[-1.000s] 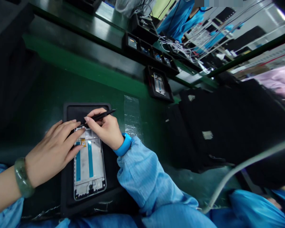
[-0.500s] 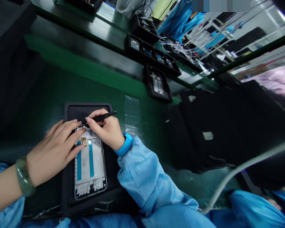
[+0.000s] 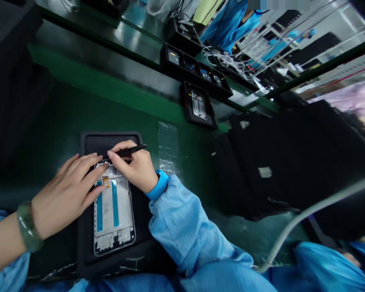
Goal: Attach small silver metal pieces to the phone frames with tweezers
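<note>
A silver phone frame [image 3: 123, 211] with two blue strips and a small orange flex cable [image 3: 106, 181] lies in a black foam tray [image 3: 85, 227]. My left hand [image 3: 74, 184] rests over its upper left part, fingers stretched out and touching the top edge. In my right hand [image 3: 135, 168] is a slim black pen-like tool [image 3: 129, 151], held in a pinch. Its tip is hidden by the fingers near the frame's top edge, so the exact contact spot cannot be made out.
A clear plastic strip [image 3: 168, 146] lies right of the tray. Farther back, another phone frame [image 3: 198, 105] sits in a small black tray, near a compartment tray [image 3: 194, 73]. Stacked black foam trays [image 3: 295, 162] stand at right. A pale cable [image 3: 304, 217] arcs across the lower right.
Both hands stay almost in place at the frame's top edge. The whole view has shifted slightly, and the small tray at the back sits a little farther left.
</note>
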Available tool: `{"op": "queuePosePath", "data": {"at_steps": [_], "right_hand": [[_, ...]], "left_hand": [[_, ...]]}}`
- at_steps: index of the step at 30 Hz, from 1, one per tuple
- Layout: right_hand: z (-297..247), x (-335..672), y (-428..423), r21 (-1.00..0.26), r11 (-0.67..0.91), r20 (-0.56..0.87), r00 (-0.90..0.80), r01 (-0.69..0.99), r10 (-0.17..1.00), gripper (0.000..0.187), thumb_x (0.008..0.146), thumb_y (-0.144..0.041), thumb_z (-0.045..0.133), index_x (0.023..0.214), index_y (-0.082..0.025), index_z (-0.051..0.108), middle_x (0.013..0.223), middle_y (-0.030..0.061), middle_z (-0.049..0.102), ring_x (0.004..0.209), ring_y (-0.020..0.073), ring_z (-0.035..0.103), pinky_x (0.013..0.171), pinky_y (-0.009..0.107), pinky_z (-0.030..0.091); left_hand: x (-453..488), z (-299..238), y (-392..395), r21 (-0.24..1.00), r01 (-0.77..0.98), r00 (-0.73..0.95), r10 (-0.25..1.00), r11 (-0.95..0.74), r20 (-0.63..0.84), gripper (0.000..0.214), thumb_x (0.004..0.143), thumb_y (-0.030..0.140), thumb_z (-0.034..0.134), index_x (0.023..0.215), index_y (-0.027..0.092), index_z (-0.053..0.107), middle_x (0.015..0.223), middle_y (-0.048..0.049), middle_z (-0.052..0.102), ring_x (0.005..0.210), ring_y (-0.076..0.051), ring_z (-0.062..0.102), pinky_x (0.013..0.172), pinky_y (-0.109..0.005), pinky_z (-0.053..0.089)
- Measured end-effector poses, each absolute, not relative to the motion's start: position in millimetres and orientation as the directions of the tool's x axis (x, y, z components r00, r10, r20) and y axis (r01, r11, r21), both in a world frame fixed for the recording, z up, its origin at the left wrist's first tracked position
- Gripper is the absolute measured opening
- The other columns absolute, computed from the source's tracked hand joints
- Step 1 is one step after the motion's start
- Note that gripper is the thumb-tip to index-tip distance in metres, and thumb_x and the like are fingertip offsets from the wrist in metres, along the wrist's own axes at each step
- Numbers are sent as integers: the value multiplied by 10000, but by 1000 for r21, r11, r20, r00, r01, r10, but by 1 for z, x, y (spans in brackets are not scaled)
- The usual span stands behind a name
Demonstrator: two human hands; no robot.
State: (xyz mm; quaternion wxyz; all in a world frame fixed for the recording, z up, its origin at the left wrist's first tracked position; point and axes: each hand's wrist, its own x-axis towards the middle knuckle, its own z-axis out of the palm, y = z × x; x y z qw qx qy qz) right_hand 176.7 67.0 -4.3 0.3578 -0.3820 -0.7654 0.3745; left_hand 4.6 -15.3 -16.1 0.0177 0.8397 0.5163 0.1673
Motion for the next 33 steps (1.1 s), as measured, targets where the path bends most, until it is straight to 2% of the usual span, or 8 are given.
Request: {"op": "queuePosePath", "data": {"at_steps": [6,12,20,26,33], "right_hand": [[-5,177,67,-789,500,305,-481,356,822,88,850,-263,567,870,-192,615,881,14,671,807,123,651,765,234,539],[-6,177,68,-836,446,276,-456,321,846,87,839,-272,573,849,-193,609,849,7,660,762,112,649,711,219,545],[-7,178,68,-815,454,264,-466,360,845,93,842,-282,568,861,-203,612,873,11,669,787,125,653,749,242,541],[-5,178,67,-780,515,318,-484,354,815,84,849,-257,565,866,-194,618,873,15,675,830,129,652,796,245,531],[-4,177,67,-828,437,244,-474,352,846,117,849,-306,567,869,-201,614,881,5,670,792,119,658,708,225,554]], "left_hand": [[5,-15,-15,218,855,410,871,-471,271,458,905,409,430,1264,131,488,1308,-160,498,1217,-304,470,1045,-520,369],[5,-15,-15,220,855,414,873,-470,258,454,908,396,426,1278,137,472,1314,-160,493,1227,-295,460,1044,-521,370],[5,-16,-15,259,849,396,879,-460,266,454,903,411,429,1271,150,486,1306,-154,503,1228,-302,467,1042,-529,374],[4,-15,-15,242,851,405,876,-466,262,445,903,391,435,1261,133,492,1308,-164,497,1229,-303,462,1044,-527,370],[4,-15,-16,257,851,395,882,-457,257,446,905,398,427,1273,154,490,1306,-152,501,1226,-299,468,1047,-520,366]]}}
